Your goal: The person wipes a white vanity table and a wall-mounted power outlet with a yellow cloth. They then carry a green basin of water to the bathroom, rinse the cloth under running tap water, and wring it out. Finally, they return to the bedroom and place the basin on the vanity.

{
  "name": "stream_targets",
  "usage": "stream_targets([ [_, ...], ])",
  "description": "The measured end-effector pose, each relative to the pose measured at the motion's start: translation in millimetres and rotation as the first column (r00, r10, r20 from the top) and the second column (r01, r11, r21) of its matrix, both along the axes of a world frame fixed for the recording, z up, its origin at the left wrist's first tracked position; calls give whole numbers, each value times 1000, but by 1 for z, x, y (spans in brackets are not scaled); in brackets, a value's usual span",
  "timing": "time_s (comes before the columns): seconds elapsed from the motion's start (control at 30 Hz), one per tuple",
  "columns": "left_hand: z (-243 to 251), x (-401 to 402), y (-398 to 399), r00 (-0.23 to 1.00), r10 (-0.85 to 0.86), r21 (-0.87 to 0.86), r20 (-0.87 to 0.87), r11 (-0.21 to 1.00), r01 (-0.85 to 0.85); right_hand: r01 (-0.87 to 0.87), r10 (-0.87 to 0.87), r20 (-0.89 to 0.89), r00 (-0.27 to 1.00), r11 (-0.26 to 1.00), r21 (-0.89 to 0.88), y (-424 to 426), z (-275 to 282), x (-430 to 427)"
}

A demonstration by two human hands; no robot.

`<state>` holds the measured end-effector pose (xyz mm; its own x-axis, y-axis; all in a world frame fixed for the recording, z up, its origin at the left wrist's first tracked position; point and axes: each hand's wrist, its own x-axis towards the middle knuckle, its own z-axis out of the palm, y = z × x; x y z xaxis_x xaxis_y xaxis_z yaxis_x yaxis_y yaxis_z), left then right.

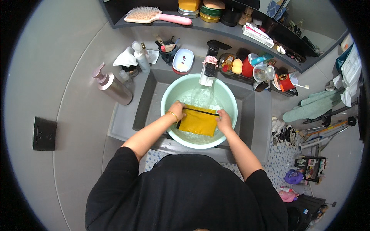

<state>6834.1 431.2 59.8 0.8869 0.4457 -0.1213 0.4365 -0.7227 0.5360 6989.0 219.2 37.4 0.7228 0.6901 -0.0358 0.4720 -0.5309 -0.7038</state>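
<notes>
A yellow fabric pouch [198,121] with a black zip along its far edge is stretched flat between my two hands. My left hand [177,111], with a gold bangle at the wrist, grips its far left corner. At the right corner, my right hand [223,121] pinches the end of the zip edge. Both hands are inside a pale green basin [233,108], over the rippling water in it. Water runs from the faucet [208,70] into the basin just beyond the pouch. How deep the pouch's near edge sits in the water I cannot tell.
The basin stands in a grey sink [146,108]. A pump bottle [114,88] is on the left counter; a soap box [183,61] sits behind the basin. Cups and toiletries crowd a tray [238,75] at right. Above, a shelf [162,24] bears a pink hairbrush [156,17].
</notes>
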Motion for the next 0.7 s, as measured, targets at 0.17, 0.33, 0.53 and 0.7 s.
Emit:
stream_targets([
  [0.17,-20,3,-41,862,-350,288,-368,838,463,-307,436,121,892,780,-545,24,10,-36],
  [0.33,-49,12,-41,869,-264,431,-419,784,447,-375,606,121,786,624,-685,37,-25,-31],
  [0.53,-55,13,4,985,157,-97,-77,982,-164,-15,-42,-207,977,964,-267,36,-37,23],
  [0.7,-32,22,-28,880,349,78,-323,936,-343,226,-258,-33,965,893,-390,53,-27,-13],
])
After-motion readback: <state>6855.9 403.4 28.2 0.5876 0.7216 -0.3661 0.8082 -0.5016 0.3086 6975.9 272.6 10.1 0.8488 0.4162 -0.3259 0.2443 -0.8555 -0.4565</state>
